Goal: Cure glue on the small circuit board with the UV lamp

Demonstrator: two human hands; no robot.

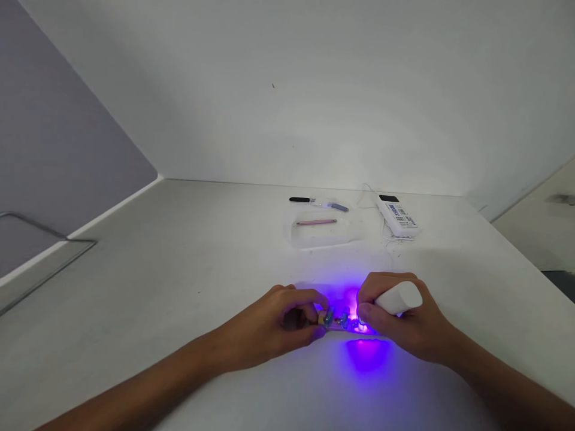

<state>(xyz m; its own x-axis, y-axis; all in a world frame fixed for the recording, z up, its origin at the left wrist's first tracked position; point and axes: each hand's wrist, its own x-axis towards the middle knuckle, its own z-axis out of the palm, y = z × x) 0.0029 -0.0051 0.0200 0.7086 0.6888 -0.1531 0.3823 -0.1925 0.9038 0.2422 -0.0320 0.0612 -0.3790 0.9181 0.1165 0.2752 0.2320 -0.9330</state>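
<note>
White lamp [399, 298] is in the right hand [417, 335], low over the counter [157, 287] and close to its near edge of the view. The right fingers are curled around it in a tight grip, with the thumb on the near side. The lamp leans, so its fat round end points up and to the right. Its other end points down at a small strip [333, 327] and makes a bright purple light there. Some purple glow [366, 357] lies on the counter just in front.

The left hand [281, 326] comes in from the other side. Its thumb is on the near side and its pointing finger bends over the far side, so they pinch the left end of the strip. Small shiny blue bits [344, 319] sit on the strip between the two hands. Both arms reach in from the bottom corners, and the hands nearly meet.

Farther back, a pink stick [317, 222] lies on a see-through tray [309, 240]. Behind it is a thin tool with a black end [299, 199]. To the right is a white box [399, 218] with a dark top, and a thin white cord [399, 239] lies beside it.
</note>
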